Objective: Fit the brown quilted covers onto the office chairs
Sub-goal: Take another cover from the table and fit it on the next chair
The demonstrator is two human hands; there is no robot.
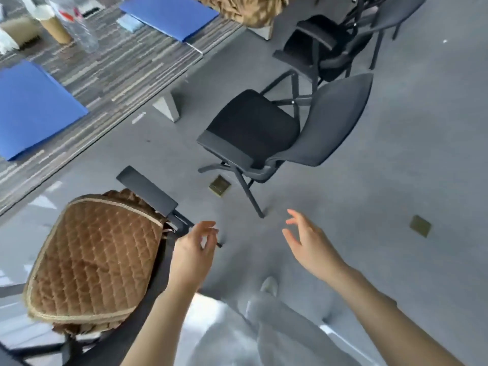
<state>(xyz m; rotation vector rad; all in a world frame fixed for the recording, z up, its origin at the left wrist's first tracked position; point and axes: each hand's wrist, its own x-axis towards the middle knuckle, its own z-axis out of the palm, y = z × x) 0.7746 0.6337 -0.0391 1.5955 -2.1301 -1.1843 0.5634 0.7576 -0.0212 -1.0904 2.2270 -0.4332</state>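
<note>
Hovering empty with fingers loosely spread: left hand (194, 249), right hand (307, 244). Already sitting on near chair seat: brown quilted cover (95, 262). Probably handling soft, light; gripping piped edge best.

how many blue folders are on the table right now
2. One blue folder lies at the left edge of the table; the other lies at the top centre. More may sit outside the view.
</note>
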